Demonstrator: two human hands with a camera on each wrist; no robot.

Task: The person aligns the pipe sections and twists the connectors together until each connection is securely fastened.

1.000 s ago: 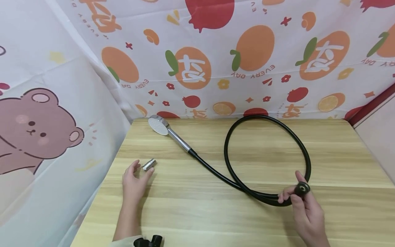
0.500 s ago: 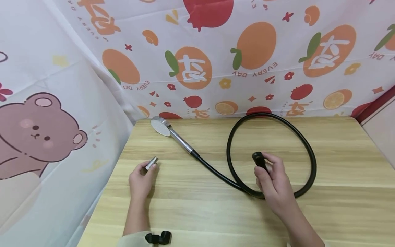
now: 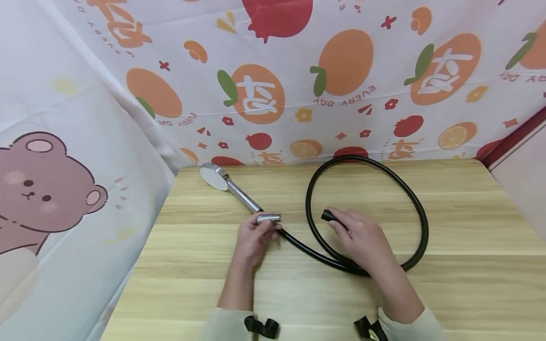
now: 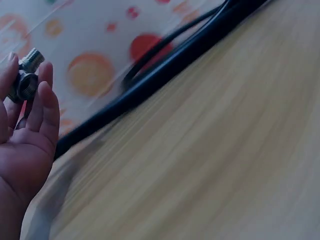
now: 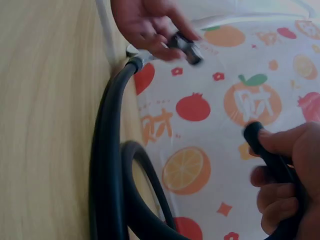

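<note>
My left hand [image 3: 251,242] pinches a small silver metal connector [image 3: 269,218] between thumb and fingers, raised over the table near the shower handle. In the left wrist view the connector [image 4: 33,60] shows a threaded end. My right hand [image 3: 366,239] grips the black shower hose close to its free end [image 3: 328,215], which points left toward the connector. A gap separates the two in the right wrist view, where the hose end [image 5: 253,132] stands out past my thumb. The hose [image 3: 420,208] runs in a big loop to a chrome hand shower [image 3: 215,176], lying at the back left.
The wooden table [image 3: 192,270] ends at the back against a fruit-print cloth [image 3: 290,61]. A bear-print cloth [image 3: 51,189] hangs along the left side. Black camera mounts [image 3: 262,327] sit on both wrists.
My left hand has picked up the connector and carried it right, toward the middle. My right hand has moved left with the hose end, which has turned to point left.
</note>
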